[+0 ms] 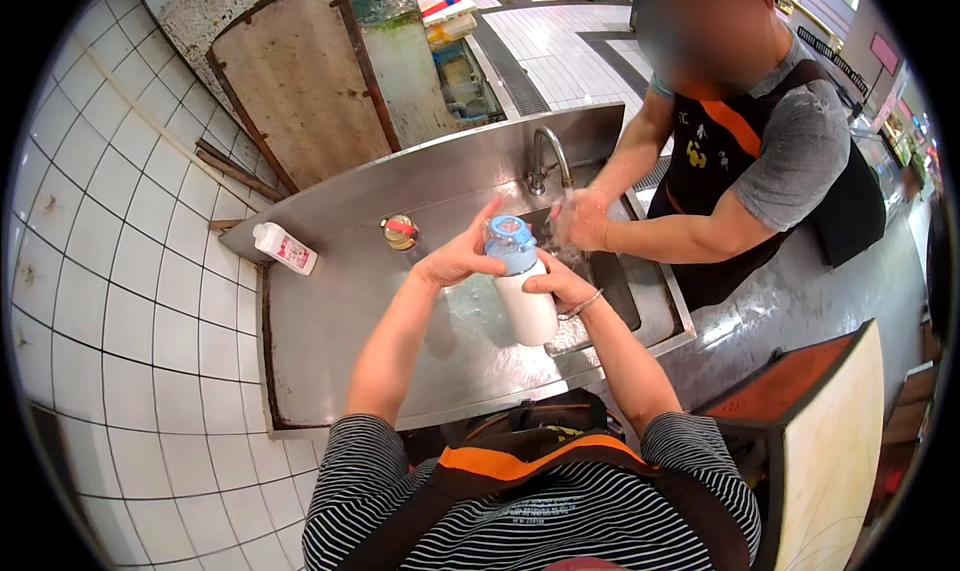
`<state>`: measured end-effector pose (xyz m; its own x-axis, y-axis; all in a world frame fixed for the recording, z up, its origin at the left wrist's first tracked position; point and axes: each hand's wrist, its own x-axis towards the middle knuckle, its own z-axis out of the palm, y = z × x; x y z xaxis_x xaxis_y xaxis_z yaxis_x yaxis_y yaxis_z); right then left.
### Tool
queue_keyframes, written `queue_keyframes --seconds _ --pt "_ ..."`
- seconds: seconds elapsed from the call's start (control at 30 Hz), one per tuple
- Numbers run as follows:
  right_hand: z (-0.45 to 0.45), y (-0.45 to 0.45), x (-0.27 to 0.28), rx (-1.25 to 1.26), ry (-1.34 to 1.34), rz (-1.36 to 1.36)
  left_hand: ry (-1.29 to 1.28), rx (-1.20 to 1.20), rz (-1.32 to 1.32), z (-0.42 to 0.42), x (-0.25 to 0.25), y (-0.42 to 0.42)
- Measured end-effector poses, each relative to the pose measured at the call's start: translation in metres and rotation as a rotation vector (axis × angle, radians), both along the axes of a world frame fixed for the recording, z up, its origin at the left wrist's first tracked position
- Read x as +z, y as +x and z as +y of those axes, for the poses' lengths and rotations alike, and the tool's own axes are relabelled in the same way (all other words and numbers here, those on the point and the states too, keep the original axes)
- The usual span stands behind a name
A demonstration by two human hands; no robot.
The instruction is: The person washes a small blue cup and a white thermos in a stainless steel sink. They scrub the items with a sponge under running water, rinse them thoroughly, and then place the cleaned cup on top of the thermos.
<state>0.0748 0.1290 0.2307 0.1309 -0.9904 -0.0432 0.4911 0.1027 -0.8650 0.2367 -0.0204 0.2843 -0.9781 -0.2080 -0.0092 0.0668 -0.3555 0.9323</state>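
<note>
A white bottle (525, 308) with a light blue lid (511, 242) is held tilted over the steel sink counter (337, 346). My left hand (465, 252) is at the lid, its thumb against the collar and its other fingers spread behind. My right hand (559, 282) is wrapped round the upper body of the bottle from the right, a bracelet on that wrist. Behind the bottle, water runs from a curved metal faucet (555, 147) into the sink basin (626, 293).
A co-worker's hands (585, 222) are under the running water at the right. On the counter stand a glass jar with a red strap (400, 232) and a white labelled bottle (286, 248). A tiled wall (172, 316) closes the left side; a raised steel backsplash (420, 162) runs behind.
</note>
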Motion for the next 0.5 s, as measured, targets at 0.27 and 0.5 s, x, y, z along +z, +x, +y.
queue_keyframes --seconds 0.27,0.5 --pt "-0.003 0.006 0.015 -0.553 0.018 0.778 -0.651 0.443 -0.008 0.028 0.01 -0.011" --pt "-0.004 0.02 0.028 -0.774 -0.115 1.084 -0.863 0.63 0.035 0.043 0.011 -0.017"
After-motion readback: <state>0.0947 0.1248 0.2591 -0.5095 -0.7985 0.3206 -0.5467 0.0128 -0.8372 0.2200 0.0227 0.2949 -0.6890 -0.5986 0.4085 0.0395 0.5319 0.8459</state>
